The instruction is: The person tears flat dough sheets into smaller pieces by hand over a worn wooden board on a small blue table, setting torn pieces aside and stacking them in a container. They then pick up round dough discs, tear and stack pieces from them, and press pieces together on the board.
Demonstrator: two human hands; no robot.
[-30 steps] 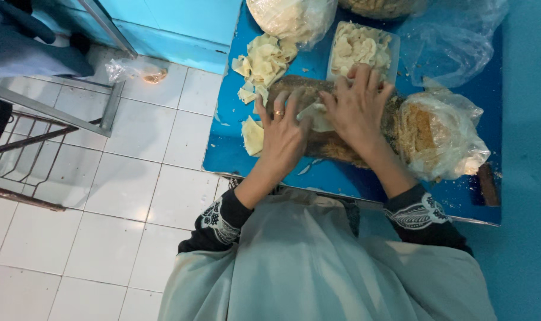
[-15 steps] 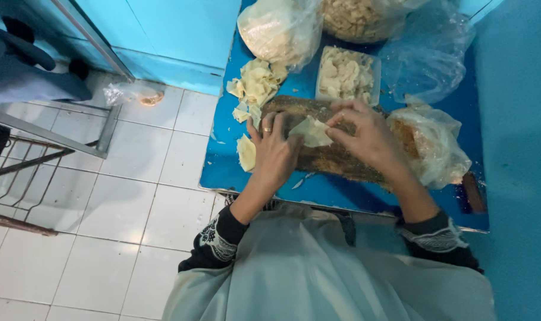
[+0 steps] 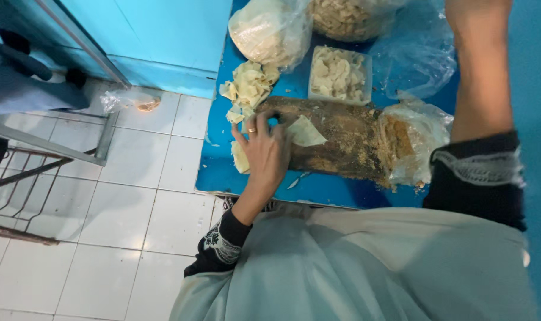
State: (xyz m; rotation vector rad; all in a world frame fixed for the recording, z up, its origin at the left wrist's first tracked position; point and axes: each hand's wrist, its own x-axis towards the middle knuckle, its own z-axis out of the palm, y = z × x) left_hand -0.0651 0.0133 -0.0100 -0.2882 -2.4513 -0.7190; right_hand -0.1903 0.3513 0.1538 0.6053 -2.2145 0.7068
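Right hand lifted off board (image 3: 342, 142) (grip unseeable); left hand (image 3: 265, 151) flat, holding nothing; tray (image 3: 339, 74) holds dough pieces.

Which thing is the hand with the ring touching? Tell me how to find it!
Find the blue table, then the crumb-covered brown board on it. At the board's left end, beside the left hand, lies a pale dough sheet; it is flat, single and on the board, unlike the loose heap behind.

From my remote feed I count one blue desk (image 3: 342, 193), one brown crumb-coated wooden board (image 3: 347, 139), one pale folded dough wrapper (image 3: 306, 132), one rectangular clear plastic tray of pale pieces (image 3: 339, 74), four clear plastic bags, and one heap of pale wrappers (image 3: 249, 89).
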